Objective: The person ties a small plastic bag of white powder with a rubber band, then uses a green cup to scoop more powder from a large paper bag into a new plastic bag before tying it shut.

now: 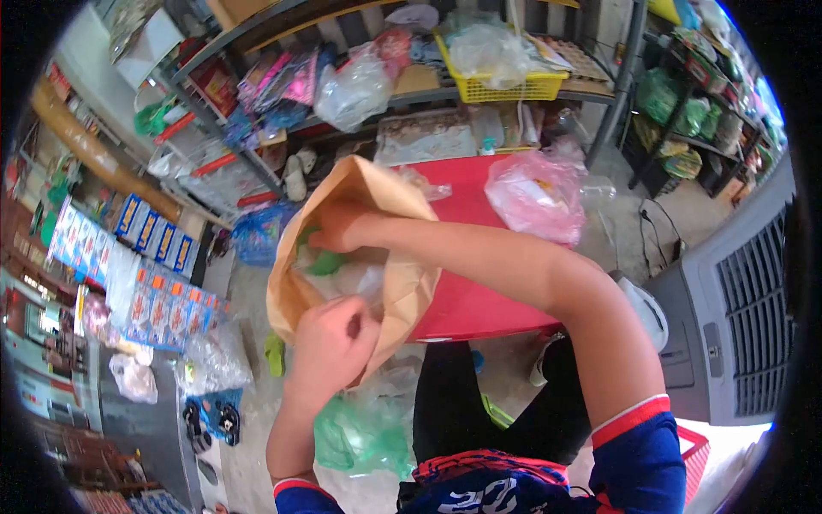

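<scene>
A large brown paper bag (404,201) stands with its mouth gaping towards me, partly over the left side of a red table. My right hand (342,230) reaches across into the bag's mouth. Its fingers are bent down beside a green plastic piece (327,262), and their tips are partly hidden. At the near rim, my left hand (336,341) is closed on the paper, knuckles up, its fingertips hidden inside the bag. Whitish, clear plastic (349,278) lies inside between the two hands.
On the red table (467,295) rests a pink plastic bag (538,195). A green plastic bag (364,437) lies on the floor by my legs. Shelves behind hold a yellow basket (505,84) and plastic bags. A grey louvred appliance (728,317) stands at right.
</scene>
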`<control>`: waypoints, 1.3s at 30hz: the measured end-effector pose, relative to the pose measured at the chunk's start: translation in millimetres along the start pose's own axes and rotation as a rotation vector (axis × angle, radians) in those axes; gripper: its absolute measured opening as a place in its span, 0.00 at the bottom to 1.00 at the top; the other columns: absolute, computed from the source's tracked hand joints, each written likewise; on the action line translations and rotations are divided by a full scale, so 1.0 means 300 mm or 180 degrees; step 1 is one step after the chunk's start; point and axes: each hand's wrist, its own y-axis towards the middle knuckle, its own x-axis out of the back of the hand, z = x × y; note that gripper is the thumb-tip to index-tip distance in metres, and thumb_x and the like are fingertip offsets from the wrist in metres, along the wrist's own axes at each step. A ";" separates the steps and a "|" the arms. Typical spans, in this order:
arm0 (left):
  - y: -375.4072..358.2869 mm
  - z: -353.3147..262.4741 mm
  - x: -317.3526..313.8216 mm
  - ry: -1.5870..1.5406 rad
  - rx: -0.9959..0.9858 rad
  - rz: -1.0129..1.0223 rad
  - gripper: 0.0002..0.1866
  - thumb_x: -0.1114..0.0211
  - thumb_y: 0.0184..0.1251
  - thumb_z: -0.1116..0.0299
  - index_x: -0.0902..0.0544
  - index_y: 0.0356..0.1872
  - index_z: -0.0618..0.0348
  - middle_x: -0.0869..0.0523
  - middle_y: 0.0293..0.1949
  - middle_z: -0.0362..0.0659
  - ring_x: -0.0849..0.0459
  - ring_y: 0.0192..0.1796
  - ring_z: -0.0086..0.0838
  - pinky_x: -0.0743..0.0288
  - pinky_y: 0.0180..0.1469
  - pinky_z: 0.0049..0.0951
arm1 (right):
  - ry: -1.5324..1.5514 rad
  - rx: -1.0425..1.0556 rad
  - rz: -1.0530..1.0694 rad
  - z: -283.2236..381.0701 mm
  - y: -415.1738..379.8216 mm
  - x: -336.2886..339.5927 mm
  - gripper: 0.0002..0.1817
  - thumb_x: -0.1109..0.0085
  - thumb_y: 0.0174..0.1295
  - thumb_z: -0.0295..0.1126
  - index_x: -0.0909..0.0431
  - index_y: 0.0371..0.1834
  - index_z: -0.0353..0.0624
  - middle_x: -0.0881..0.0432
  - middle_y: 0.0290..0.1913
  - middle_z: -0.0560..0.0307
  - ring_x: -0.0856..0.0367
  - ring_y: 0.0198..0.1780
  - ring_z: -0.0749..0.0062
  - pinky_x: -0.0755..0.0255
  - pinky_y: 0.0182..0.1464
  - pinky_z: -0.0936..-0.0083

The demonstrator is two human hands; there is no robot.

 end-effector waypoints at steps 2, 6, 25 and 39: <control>0.007 -0.008 0.009 -0.0371 0.0380 -0.0037 0.07 0.37 0.66 0.74 0.20 0.29 0.68 0.22 0.19 0.46 0.22 0.22 0.27 0.31 0.28 0.31 | 0.0085 -0.0029 0.0117 -0.008 -0.010 0.025 0.28 0.37 0.64 0.52 0.11 0.48 0.34 0.11 0.48 0.36 0.11 0.51 0.45 0.19 0.56 0.55; 0.024 0.035 0.013 -0.0360 0.0501 -0.0103 0.06 0.36 0.64 0.75 0.19 0.30 0.68 0.20 0.20 0.50 0.21 0.21 0.34 0.28 0.30 0.34 | 0.0036 0.0025 0.0108 -0.039 -0.025 0.043 0.29 0.41 0.67 0.55 0.13 0.54 0.38 0.12 0.53 0.39 0.13 0.57 0.48 0.21 0.59 0.57; 0.144 0.070 0.049 -0.0639 0.0818 -0.0304 0.12 0.38 0.71 0.67 0.18 0.34 0.69 0.18 0.23 0.45 0.20 0.28 0.26 0.27 0.34 0.33 | -0.0044 0.0436 -0.0551 -0.018 -0.363 0.448 0.21 0.35 0.58 0.42 0.19 0.26 0.28 0.19 0.24 0.34 0.17 0.28 0.42 0.22 0.38 0.56; 0.224 0.166 0.045 -0.0567 0.1434 -0.0193 0.14 0.34 0.67 0.62 0.15 0.40 0.66 0.15 0.30 0.40 0.19 0.31 0.24 0.25 0.35 0.32 | -0.0675 0.0992 -0.1294 -0.016 -0.395 0.458 0.20 0.33 0.59 0.42 0.15 0.30 0.30 0.15 0.28 0.32 0.12 0.36 0.38 0.17 0.47 0.51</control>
